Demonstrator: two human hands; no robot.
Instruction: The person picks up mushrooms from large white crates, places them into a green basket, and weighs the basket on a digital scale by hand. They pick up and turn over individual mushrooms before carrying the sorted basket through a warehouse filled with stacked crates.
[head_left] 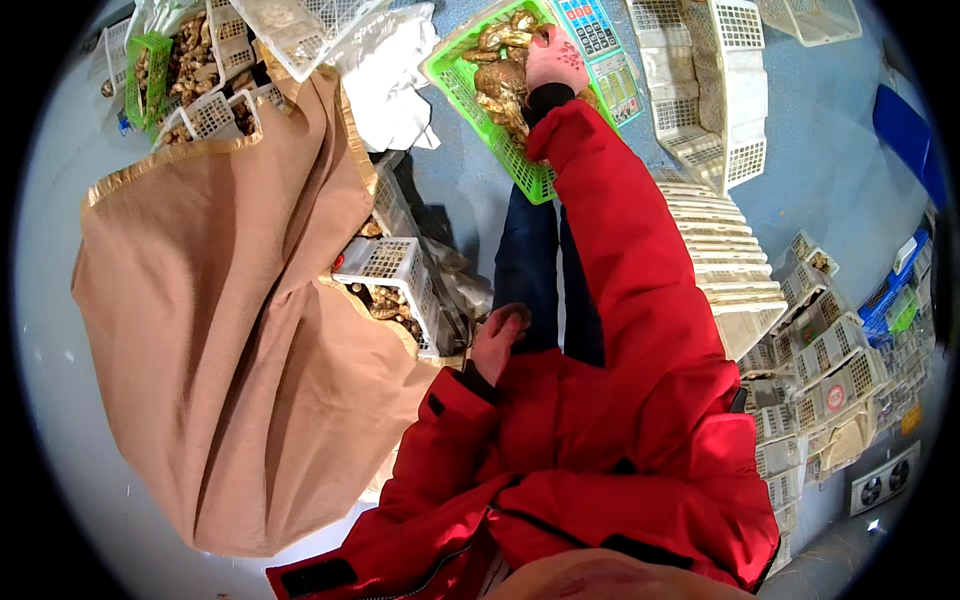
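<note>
"So, where do the brown knobbly pieces (502,85) lie?"

"Heaped in the green basket (533,180), mostly toward its far end. Its long axis runs away from the body."

"Which hand is nearer?"

"The right hand (557,62), over the basket's far right part. The pieces lie beneath its fingers and just left of them."

"How open are those?"

"Bent downward at the heap, by the look of it. Whether they grip 1 piece I cannot tell; the back of the hand hides the tips."

"And the left hand (495,342)?"

"Well apart from the basket, on its near side. Its fingers curl inward beside a dark patch, and I cannot tell if that is something held."

"Neighbours?"

"1 keypad panel (592,30) just right of the basket, white crates (745,95) farther right, 1 brown cloth (220,250) to its left and nearer the body."
</note>
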